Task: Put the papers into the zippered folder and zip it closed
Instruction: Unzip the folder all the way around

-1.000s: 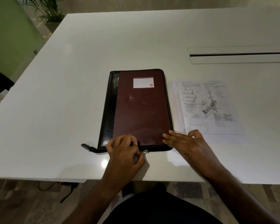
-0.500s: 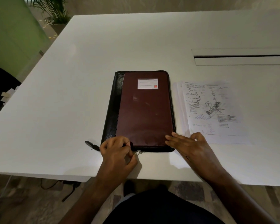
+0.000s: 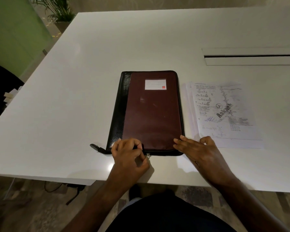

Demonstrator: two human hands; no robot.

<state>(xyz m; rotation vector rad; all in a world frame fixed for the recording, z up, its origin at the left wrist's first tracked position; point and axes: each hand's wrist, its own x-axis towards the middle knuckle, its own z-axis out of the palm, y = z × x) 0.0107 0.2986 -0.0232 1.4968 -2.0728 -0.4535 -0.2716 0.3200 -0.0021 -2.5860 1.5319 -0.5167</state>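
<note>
Head view: maroon-black folder flat, label up; left hand pinches zipper pull; right hand flat on corner

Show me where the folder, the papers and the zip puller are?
folder (image 3: 151,114), head view, middle of the maroon cover.
papers (image 3: 224,113), head view, printed top sheet.
zip puller (image 3: 148,154), head view, metal tab at the near edge.

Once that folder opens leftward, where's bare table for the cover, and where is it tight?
Bare table runs left of the zippered folder and beyond its far edge. Tight on the right: the papers lie close beside it, and the right hand bridges both.
</note>
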